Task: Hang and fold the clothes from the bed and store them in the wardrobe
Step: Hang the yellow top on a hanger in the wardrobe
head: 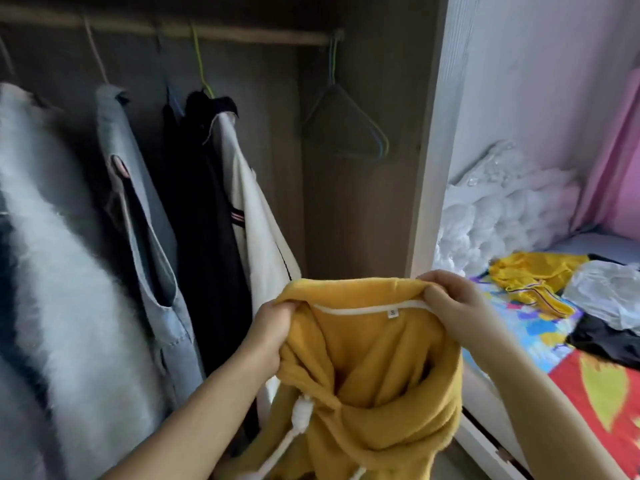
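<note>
you held the yellow hoodie (377, 355) up in front of the open wardrobe (349, 209), near the bottom middle of the view. its neckline ran left to right between your hands, and the body hung straight down, so its long axis was vertical with the neck opening facing up toward you. your left hand (268, 336) was clamped on the left side of the collar, fingers curled into the fabric. your right hand (450, 301) pinched the right side of the collar, thumb over the edge. the hands were apart, stretching the white neck tape (363, 309) taut. a small white tag (392, 312) on that tape read "s". white drawstrings (300, 415) dangled at the lower left of the hoodie.

in the wardrobe, garments hung from the rail (166, 28) at the left, and empty hangers (349, 123) hung at the far right of it. to the right, the bed (595, 386) carried more clothes, among them a yellow garment (530, 278) on a colourful sheet.
</note>
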The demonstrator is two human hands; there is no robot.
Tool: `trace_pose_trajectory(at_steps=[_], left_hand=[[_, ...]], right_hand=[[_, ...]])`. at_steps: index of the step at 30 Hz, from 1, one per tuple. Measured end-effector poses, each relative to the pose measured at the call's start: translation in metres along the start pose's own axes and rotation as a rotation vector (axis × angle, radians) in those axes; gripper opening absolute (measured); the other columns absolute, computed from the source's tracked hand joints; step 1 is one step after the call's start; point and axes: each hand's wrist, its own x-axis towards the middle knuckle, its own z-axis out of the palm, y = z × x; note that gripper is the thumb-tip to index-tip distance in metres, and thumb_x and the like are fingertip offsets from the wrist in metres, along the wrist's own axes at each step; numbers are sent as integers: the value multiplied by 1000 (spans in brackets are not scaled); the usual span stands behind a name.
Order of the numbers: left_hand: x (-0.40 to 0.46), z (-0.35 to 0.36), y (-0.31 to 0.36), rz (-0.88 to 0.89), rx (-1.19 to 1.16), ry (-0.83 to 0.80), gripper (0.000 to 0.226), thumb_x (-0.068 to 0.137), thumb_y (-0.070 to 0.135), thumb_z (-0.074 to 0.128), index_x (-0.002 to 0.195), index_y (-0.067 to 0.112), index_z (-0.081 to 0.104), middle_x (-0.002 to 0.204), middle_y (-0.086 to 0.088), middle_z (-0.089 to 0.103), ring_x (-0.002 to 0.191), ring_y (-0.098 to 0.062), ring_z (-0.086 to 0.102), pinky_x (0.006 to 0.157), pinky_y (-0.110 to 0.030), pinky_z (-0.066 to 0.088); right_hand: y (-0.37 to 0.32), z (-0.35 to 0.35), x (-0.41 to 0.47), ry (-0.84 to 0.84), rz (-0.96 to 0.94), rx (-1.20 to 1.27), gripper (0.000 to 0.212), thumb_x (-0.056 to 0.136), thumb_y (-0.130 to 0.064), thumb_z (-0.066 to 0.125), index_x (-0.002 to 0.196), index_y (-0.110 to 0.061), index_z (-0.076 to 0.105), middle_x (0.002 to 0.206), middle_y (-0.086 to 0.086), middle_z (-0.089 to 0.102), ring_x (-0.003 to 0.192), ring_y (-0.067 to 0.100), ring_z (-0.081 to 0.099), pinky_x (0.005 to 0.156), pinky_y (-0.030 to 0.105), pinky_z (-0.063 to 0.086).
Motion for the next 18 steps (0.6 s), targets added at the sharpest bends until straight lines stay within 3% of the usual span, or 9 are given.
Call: trace_pose_trajectory(at_steps=[2,5,7,9,11,13,16,18], left_hand=[[8,-3,24,-54,-165,-30,27,90,37,61,90,14,75,88,-16,75,81,-30,72,73,-43,58],[21,2,59,-45,-162,-94,28,95,29,56,109,8,70,109,-18,71,87,-26,69,78,-38,57],[32,4,69,-6,-154,-89,25,95,28,56,105,9,71,102,-18,73,82,-25,68,71,-35,57],[40,2,71,-10,-188,-66,24,93,32,57,98,12,71,88,-16,74,86,-31,69,74,-41,57],[49,-4,72,-14,-214,-39,27,95,32,55,104,11,68,94,-19,72,93,-35,67,84,-48,55],[62,-10,79,19,-253,-9,32,96,30,53,115,8,64,105,-22,69,99,-36,65,88,-49,53],[81,-18,87,106,-297,38,30,96,27,52,115,8,64,100,-20,71,93,-32,69,72,-39,56],[85,-22,89,139,-300,26,26,96,28,52,107,10,67,90,-16,74,84,-28,71,62,-33,55]], right_hand=[[-5,9,22,-97,-13,-134,36,89,-9,52,81,-42,65,68,-18,65,67,-7,57,59,10,41],[-35,25,71,-174,-95,-153,34,92,-4,49,113,-29,60,83,-10,66,76,5,63,71,21,46],[-66,31,117,-73,-214,-187,30,93,-9,50,116,-25,59,88,-10,65,77,0,63,69,15,46],[-98,42,171,74,-340,-317,28,92,-12,50,114,-24,61,91,-7,64,80,1,63,65,14,46],[-125,57,226,207,-405,-520,32,91,-12,52,122,-18,58,116,7,59,107,22,58,81,27,48],[-139,70,272,233,-399,-821,46,90,-8,55,135,-14,47,140,17,40,127,36,42,96,44,42],[-142,71,328,203,-300,-1145,53,95,-8,48,145,-10,33,148,22,31,135,41,32,102,49,36],[-140,64,351,265,-244,-1191,40,101,-12,39,140,-5,43,142,21,44,131,38,43,99,43,39]])
